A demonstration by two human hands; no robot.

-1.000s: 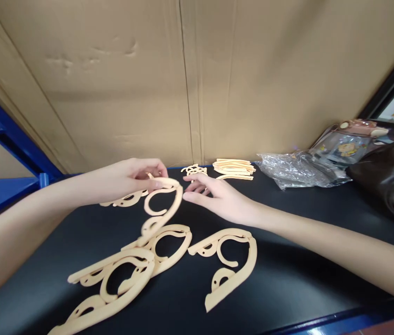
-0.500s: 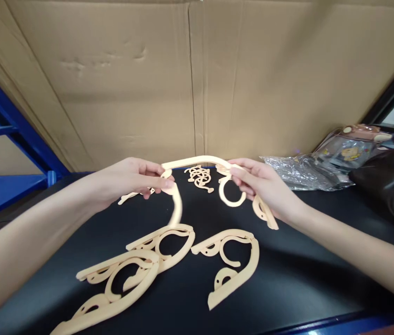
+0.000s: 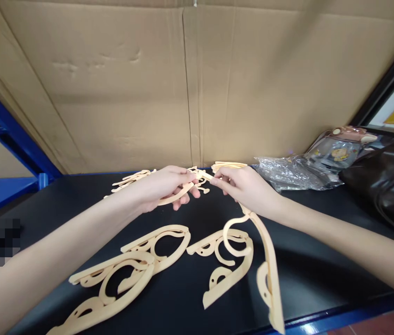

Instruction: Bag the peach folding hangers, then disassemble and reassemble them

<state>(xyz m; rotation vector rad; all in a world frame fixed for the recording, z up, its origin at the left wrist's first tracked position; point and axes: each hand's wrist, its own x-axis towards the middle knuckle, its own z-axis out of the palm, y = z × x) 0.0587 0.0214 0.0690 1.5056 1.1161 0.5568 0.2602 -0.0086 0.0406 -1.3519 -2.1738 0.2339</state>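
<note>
Black table [image 3: 179, 298], cardboard wall [image 3: 120, 93] behind: beige strip [image 3: 205, 176] btwn two hands

L hand [image 3: 167, 186]: thumb + index pinched nearly together, other fingers loosely curled; has a curved strip [image 3: 177, 197]. R hand [image 3: 244, 184]: thumb and fingertips closed on the R end of the beige strip. Strip lies directly btwn hands, long axis approx. sideways, dipping a bit to R; L thumb at or just by its L end (contact hard to tell).

Hanging frame [image 3: 270, 256] is below R hand, so R is nearer; long axis runs down toward near table edge, slightly R. Its join to the strip is hidden by R hand, can't tell.

Count: 1 hanging frame, 3 lying frames [image 3: 134, 291] (2 at L overlapping, 1 at R), 2 strips at hands. Far side: 1 hook pile [image 3: 205, 190], 1 strip stack [image 3: 230, 164], 1 loose heap [image 3: 134, 177] at L, pcs too small to count. Far R: clear plastic [image 3: 284, 172], 1 dark bag [image 3: 385, 177].
</note>
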